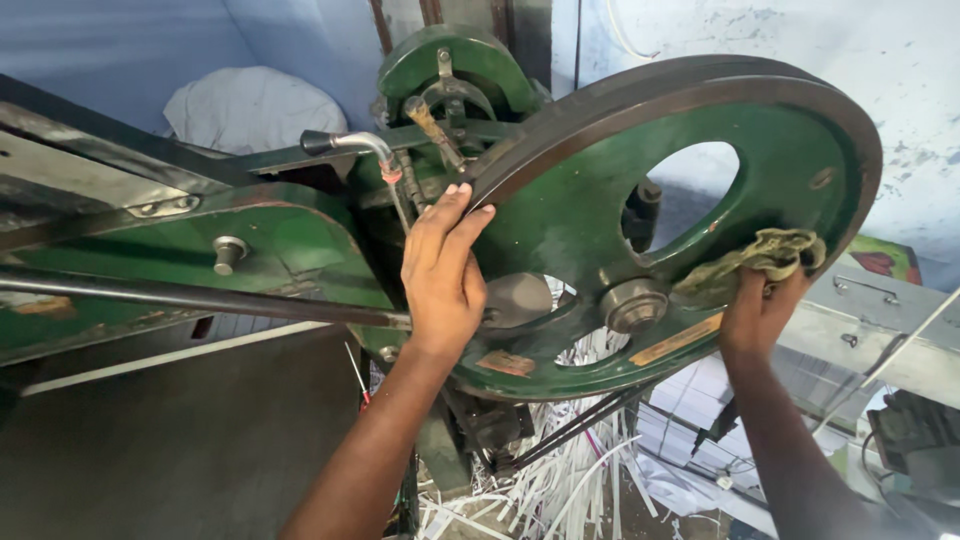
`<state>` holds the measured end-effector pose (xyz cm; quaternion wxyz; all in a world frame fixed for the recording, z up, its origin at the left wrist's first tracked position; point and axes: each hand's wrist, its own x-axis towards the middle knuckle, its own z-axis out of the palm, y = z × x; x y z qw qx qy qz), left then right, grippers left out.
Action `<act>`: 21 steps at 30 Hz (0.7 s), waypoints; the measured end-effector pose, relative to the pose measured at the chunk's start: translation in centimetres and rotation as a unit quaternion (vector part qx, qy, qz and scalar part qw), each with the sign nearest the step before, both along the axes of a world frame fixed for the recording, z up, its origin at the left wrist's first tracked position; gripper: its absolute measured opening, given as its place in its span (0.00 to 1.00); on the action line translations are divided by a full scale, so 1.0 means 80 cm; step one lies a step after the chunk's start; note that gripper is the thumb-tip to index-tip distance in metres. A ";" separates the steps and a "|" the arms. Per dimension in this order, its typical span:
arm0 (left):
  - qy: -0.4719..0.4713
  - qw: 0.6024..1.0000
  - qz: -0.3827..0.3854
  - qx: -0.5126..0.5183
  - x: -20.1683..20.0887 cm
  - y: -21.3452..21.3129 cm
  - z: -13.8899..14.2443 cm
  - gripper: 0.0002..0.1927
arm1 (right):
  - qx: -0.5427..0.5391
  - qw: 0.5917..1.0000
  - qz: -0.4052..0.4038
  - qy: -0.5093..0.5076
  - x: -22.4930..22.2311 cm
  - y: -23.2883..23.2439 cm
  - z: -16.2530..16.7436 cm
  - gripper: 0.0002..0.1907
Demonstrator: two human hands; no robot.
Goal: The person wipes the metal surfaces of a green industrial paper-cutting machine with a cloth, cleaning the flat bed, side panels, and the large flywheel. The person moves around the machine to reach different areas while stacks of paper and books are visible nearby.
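Green flywheel (600, 220): big cast-iron wheel w/ dark worn rim, oval cutouts, metal hub at centre; upright, slightly tilted, on machine's side. Rag (770, 255): dirty olive cloth, crumpled, pressed vs wheel face, right of hub.

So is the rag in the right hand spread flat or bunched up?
Bunched up: the rag sits crumpled in the right hand, pressed against the green flywheel.
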<state>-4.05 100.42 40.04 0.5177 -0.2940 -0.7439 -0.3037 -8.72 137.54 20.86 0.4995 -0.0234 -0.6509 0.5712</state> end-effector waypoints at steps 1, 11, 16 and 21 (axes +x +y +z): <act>0.000 1.000 0.001 0.001 0.000 0.001 0.000 0.25 | -0.042 0.999 0.027 0.016 -0.004 -0.002 -0.006 0.18; 0.013 1.000 0.006 -0.007 -0.006 0.005 -0.001 0.25 | -0.289 0.943 0.156 -0.055 -0.066 0.016 -0.053 0.17; 0.014 1.000 0.022 -0.012 -0.009 0.008 -0.003 0.24 | -0.223 0.965 0.130 -0.036 -0.037 0.015 -0.026 0.13; 0.023 0.999 0.022 -0.019 -0.014 0.007 -0.001 0.24 | -0.079 0.992 0.088 0.051 0.016 -0.017 0.017 0.10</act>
